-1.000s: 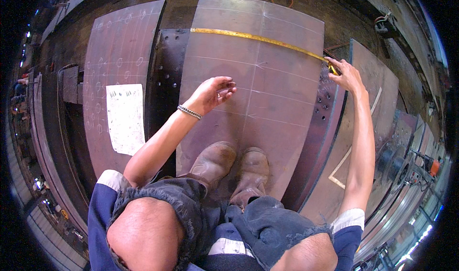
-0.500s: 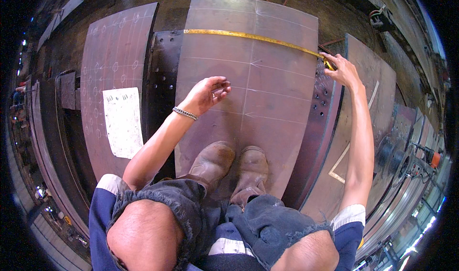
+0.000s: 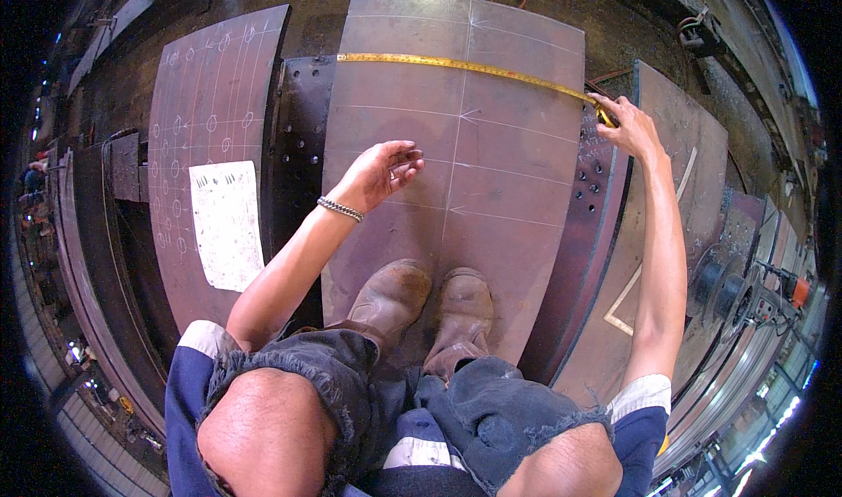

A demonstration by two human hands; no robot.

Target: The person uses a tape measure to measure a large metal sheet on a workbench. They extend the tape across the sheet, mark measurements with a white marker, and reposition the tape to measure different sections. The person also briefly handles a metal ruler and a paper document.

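A yellow tape measure blade (image 3: 465,66) stretches across the far part of the steel plate (image 3: 509,207), its left end at the plate's left edge. My right hand (image 3: 628,127) grips the tape measure case (image 3: 605,118) just beyond the right edge, fingers wrapped round it. My left hand (image 3: 383,174) hovers over the middle of the plate, fingers loosely curled and apart, with nothing visible in them. White lines with arrow marks run along and across the plate. My boots (image 3: 390,291) stand on its near part.
At left, another marked plate (image 3: 210,102) bears a white paper sheet (image 3: 226,225). Drilled steel (image 3: 303,137) shows in the gap beside my plate. A square-shaped rule (image 3: 620,323) lies on the right plate (image 3: 675,120). A cable reel (image 3: 721,286) stands at far right.
Almost nothing differs. My right hand and the tape case have shifted very slightly; my left hand holds its place.
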